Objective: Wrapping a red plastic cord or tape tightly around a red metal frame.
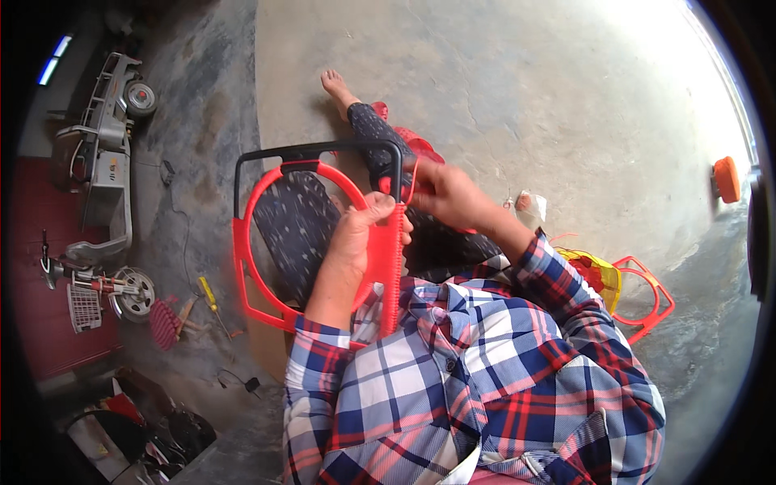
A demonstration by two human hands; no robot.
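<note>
Nearest was my own blue, white and red plaid shirt (493, 356), spread across the lower middle of the view. My left grip (356, 234) was closed around a red plastic frame (380, 250), thumb over its near face and fingertips showing past the toothed straight edge. I had the frame over my dark patterned trousers (295, 226), its big round hole toward my left and a black U-shaped handle (323, 148) across its far end. My right grip (457, 194) was partly curled beside the handle's right corner, at a thin red strip (415, 174); I couldn't tell whether the fingers pinched it. To my right, on the concrete floor (485, 105), a yellow bag (614, 284) sat just beside another red frame (669, 303).
</note>
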